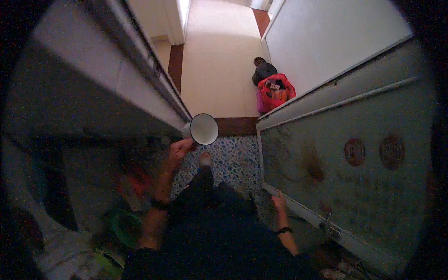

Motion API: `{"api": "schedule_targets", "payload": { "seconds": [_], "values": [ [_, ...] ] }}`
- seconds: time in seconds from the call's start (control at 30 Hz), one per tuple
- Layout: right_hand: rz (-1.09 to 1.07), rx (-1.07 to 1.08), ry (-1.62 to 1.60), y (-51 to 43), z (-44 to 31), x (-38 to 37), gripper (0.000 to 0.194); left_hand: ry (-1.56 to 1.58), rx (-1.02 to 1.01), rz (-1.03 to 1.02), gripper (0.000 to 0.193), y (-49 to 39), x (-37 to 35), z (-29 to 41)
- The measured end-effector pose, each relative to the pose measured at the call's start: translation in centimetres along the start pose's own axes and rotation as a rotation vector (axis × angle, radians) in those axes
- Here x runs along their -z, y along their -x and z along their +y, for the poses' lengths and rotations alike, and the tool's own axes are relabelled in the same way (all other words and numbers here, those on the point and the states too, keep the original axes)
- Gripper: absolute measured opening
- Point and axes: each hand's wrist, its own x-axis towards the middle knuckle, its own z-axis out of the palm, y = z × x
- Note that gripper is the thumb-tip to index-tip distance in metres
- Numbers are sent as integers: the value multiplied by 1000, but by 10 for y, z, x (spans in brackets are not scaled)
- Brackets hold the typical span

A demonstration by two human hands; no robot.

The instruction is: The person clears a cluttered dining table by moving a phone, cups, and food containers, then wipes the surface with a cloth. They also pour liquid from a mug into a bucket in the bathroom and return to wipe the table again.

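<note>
A white mug with a dark rim [204, 129], possibly enamel, is held in front of me by my left hand [181, 148]. I look down into it; its inside is pale, and I cannot tell whether it holds anything. My right hand [279, 202] hangs low on the right, close to the frame of a glazed door [308, 150]. A finger seems to point forward, but whether the hand touches the door is unclear. The lever handle [329, 227] of that door sits to the right of this hand.
Pebble-patterned flooring [234, 157] meets a brown threshold [238, 126], with beige tiles [217, 70] beyond. A red plastic bag [276, 92] with things in it stands by the right wall, beside a dark round object [264, 72]. A green basin [126, 225] lies at lower left.
</note>
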Motion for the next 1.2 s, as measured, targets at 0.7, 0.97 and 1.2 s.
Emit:
{"api": "schedule_targets", "payload": {
  "seconds": [0.7,0.97,1.2],
  "values": [
    [-43,-220,36,-322,-328,-50,38,267,786,574,33,-476,-4,-32],
    [-146,98,47,-571,-593,-115,38,371,847,774,34,-570,70,-74],
    [-226,-177,181,-668,-676,-186,38,217,964,686,34,-797,99,-5]
  ]
}}
